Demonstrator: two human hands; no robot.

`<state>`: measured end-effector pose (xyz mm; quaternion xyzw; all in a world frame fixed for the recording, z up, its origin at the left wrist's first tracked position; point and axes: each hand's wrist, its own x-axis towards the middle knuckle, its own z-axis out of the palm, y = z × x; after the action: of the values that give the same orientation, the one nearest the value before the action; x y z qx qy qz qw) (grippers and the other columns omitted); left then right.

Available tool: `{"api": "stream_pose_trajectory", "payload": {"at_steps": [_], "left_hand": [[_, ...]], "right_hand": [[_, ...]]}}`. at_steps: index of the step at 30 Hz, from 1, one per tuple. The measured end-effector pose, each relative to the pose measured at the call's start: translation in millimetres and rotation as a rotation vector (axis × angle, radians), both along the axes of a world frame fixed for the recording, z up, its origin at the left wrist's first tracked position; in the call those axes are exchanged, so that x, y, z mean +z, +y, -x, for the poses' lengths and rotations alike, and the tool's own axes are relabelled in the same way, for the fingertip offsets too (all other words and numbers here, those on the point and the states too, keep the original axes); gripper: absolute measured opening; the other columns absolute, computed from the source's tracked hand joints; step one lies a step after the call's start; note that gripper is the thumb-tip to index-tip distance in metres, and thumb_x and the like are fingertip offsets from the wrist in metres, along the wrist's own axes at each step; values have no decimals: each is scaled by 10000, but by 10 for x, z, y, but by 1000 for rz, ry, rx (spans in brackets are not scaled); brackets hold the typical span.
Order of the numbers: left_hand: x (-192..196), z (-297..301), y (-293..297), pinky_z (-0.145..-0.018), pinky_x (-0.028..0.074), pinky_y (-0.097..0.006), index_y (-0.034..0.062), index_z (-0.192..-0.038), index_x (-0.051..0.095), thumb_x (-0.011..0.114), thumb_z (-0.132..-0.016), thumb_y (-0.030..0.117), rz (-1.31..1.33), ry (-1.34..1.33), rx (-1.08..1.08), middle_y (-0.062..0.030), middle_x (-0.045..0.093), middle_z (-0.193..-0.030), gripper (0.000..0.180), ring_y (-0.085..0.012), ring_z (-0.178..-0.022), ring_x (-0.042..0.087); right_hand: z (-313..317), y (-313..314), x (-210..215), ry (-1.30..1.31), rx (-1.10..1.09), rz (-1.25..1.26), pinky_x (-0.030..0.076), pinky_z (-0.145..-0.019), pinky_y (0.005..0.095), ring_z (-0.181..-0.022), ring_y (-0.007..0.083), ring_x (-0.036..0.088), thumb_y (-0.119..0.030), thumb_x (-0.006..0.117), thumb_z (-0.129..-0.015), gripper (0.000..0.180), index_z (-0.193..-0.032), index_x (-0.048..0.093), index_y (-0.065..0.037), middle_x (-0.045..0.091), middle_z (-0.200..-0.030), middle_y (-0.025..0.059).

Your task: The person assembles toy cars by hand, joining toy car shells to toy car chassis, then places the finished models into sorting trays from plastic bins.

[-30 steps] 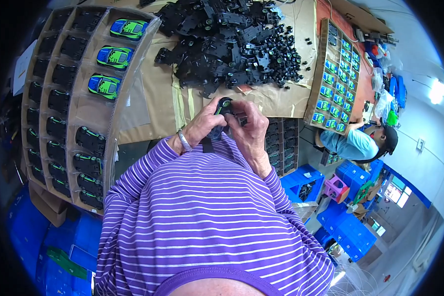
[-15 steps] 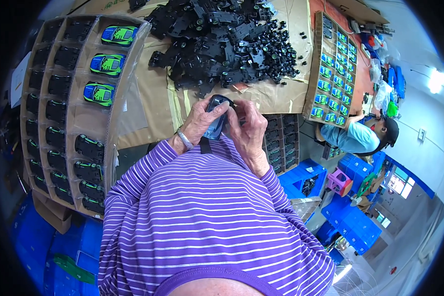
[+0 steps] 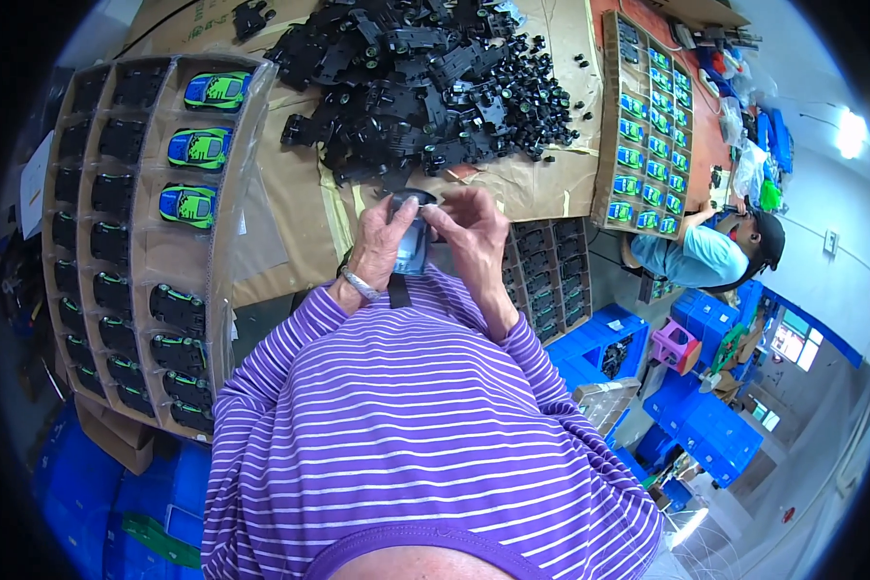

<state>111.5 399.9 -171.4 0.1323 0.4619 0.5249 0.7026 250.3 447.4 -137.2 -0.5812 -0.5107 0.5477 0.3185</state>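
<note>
Close to my chest, at the table's near edge, my left hand (image 3: 379,244) grips a toy car body (image 3: 412,249), dark at the rim and bluish inside, its thumb across the upper end. My right hand (image 3: 472,234) has thumb and finger pinched together at the body's upper right edge. Whatever sits between those fingertips is too small or hidden to name. Just beyond both hands lies a large heap of black toy car chassis (image 3: 396,87), with many small black wheel parts (image 3: 527,106) on its right side.
At left stands a divided cardboard tray (image 3: 224,290) with black chassis and several green-and-blue toy cars (image 3: 201,148). Another tray of finished-looking cars (image 3: 630,158) lies at right. A co-worker in a light blue shirt (image 3: 710,256) sits beyond it. Blue crates (image 3: 691,411) stand lower right.
Both hands and the car body have shifted slightly left. My right fingers have come together at the body's upper edge. The view has swung a little, moving the trays slightly.
</note>
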Motion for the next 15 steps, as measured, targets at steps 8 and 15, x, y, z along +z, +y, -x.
{"api": "stream_pose_trajectory", "payload": {"at_steps": [8, 15], "left_hand": [[-163, 357, -150, -547, 579, -304, 16, -1103, 607, 621, -970, 387, 164, 36, 210, -108, 682, -798, 395, -201, -623, 688], [-318, 404, -278, -543, 580, -324, 26, -1110, 599, 619, -970, 392, 248, 86, 280, -137, 688, -793, 392, -229, -622, 692]], "right_hand": [[-354, 470, -1136, -440, 50, -127, 557, -661, 262, -812, 158, 664, -294, 786, -850, 404, -1040, 638, 29, 675, -938, 68], [-4, 774, -1624, 511, -483, 631, 487, -488, 298, -485, 110, 458, -165, 759, -870, 247, -883, 515, -130, 466, -658, -28]]}}
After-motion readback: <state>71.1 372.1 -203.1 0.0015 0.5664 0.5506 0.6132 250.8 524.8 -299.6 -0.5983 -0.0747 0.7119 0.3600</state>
